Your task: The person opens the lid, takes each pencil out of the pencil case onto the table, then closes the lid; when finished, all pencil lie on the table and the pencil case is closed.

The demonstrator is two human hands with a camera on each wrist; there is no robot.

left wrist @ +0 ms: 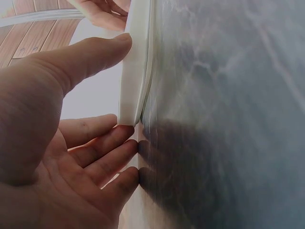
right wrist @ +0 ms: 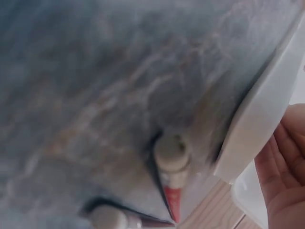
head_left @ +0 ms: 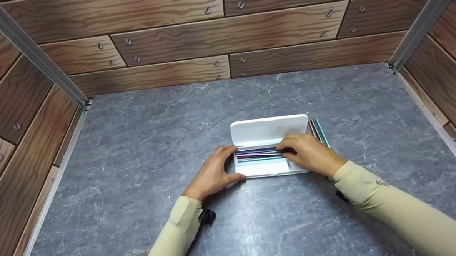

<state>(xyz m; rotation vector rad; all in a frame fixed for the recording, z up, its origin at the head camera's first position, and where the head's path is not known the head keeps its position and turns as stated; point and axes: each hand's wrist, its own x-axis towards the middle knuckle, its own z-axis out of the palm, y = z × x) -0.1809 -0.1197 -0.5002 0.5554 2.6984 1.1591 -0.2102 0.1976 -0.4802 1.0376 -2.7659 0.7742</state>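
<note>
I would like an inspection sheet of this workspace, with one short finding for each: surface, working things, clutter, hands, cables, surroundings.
Surface: grey marbled tabletop, bright reflection toward the front.
Working things: white case, lid raised, coloured pencils inside; loose pencils beside the case's right end.
Clutter: nothing seen.
Left hand: holds the case's left end.
Right hand: pinches the inside pencils near their right ends, which are partly hidden.
Cables: nothing seen.
Surroundings: wood-patterned walls, grey posts at the far corners.

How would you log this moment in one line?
left hand: touching white case; right hand: at inner pencils; lid: open; outer pencils: beside case
</note>
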